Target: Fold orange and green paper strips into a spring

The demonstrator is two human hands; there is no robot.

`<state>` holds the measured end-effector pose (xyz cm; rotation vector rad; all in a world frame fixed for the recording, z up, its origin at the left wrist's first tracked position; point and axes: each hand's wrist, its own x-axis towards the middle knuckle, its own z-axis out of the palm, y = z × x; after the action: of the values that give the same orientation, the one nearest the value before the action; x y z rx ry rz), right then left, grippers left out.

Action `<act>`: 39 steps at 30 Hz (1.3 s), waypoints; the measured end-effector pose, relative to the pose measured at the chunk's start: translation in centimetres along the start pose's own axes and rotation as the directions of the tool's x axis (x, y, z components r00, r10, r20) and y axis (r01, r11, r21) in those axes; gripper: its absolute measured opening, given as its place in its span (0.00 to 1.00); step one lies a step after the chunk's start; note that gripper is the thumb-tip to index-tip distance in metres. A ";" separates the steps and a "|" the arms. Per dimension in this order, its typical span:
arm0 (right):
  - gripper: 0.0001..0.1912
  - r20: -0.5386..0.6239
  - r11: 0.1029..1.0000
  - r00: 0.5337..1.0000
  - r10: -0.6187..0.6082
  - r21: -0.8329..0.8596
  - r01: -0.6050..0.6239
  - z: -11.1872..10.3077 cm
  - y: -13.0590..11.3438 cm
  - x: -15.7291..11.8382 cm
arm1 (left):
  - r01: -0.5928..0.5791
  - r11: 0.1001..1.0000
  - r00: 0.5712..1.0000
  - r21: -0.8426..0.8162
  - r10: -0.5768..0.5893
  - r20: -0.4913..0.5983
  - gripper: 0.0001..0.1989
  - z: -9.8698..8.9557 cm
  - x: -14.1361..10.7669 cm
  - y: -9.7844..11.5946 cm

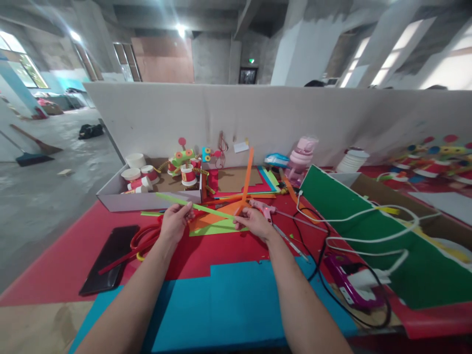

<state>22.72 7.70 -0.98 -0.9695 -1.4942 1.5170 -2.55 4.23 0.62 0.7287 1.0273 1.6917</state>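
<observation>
My left hand (176, 222) pinches a narrow light-green paper strip (210, 210) partway along, its free end jutting out to the upper left. At the strip's other end, my right hand (254, 223) has thumb and fingers closed where the green meets an orange paper strip (248, 177), which stands up steeply. Whether the two strips are joined there is hidden by the fingers. Beneath the hands lie orange and light-green sheets (206, 228). A pink glue gun (266, 209) rests just beyond my right hand. Red looped pieces (145, 238) are beside my left wrist.
A grey box (147, 200) with paper cups and a cup robot figure stands at back left. A black phone-like slab (110, 260) lies left. On the right are a green-sided box (368, 241), white cables and a purple power strip (350, 282). A pink bottle (300, 160) stands behind.
</observation>
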 end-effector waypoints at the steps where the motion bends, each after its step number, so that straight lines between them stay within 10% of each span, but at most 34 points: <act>1: 0.14 -0.005 1.000 1.000 0.002 -0.005 -0.002 -0.3 -0.1 -0.1 | -0.026 0.999 0.999 -0.020 0.025 -0.023 0.19 -0.3 0.3 0.3; 12: 0.16 -0.261 0.999 0.965 -0.006 0.046 0.019 -2.7 0.3 0.0 | -0.248 0.963 0.952 -0.102 0.223 -0.211 0.17 -3.7 2.7 3.0; 16: 0.19 -0.344 0.967 0.939 0.014 0.245 0.075 -0.8 0.5 0.6 | -0.227 0.974 0.971 0.016 0.228 -0.075 0.17 -1.7 1.1 1.9; 23: 0.21 -0.174 0.891 0.980 0.091 0.453 -0.002 5.9 1.3 0.4 | -0.049 0.941 0.938 0.333 -0.071 0.340 0.17 3.0 -3.0 -2.5; 39: 0.14 -0.030 0.898 0.999 0.032 0.440 -0.016 6.8 0.8 -0.2 | 0.015 0.951 0.939 0.310 -0.119 0.322 0.14 2.2 -2.9 -3.1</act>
<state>16.54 4.75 -1.63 -0.7397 -1.0445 1.7445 1.58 2.58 -1.15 1.1279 1.0625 1.3015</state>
